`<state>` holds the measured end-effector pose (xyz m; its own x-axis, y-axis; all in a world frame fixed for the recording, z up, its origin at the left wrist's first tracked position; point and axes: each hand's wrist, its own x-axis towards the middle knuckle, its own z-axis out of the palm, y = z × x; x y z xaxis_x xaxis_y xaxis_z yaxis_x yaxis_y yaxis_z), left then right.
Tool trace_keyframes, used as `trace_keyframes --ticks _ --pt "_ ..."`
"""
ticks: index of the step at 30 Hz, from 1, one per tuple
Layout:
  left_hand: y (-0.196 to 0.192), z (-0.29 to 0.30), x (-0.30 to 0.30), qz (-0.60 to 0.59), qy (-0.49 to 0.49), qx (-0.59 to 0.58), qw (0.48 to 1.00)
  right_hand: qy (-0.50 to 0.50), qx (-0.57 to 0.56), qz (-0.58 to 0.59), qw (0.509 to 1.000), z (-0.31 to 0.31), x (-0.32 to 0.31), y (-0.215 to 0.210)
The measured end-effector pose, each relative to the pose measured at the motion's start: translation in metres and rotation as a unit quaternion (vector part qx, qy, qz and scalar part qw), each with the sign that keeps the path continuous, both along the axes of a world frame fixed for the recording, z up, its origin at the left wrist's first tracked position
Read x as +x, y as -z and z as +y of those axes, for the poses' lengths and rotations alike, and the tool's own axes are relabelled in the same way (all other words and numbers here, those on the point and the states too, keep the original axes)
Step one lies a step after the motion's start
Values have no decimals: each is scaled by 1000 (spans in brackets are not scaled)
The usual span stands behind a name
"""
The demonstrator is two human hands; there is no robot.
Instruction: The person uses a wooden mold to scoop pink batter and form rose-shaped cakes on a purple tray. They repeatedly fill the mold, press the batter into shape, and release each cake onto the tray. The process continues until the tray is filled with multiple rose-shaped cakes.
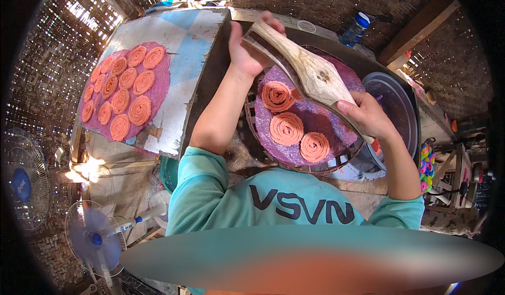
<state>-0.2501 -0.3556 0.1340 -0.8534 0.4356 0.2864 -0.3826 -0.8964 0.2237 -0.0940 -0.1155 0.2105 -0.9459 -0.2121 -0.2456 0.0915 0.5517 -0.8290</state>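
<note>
While the right hand (371,116) is clasping the wooden tool (318,73) over the purple sheet (315,117), the left hand (250,55), lying unclenched at its upper end, should be steadying it clear of the orange coils (286,128).

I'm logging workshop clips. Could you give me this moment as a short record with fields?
Left hand: thumb spread, at the upper end of a wooden piece
Right hand: gripping its lower end
Below: purple sheet, three orange coils in plain view
Left side: board bearing another sheet with more coils
Far side: blue bottle
Lower left: fans
</note>
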Motion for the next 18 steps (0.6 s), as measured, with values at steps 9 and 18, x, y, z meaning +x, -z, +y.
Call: trace_keyframes --ticks 9,18 --pt "79 29 10 193 57 -631 749 18 -23 7 1000 4 -1 21" --pt "44 31 30 155 59 -625 763 63 -39 -9 997 8 -5 29"
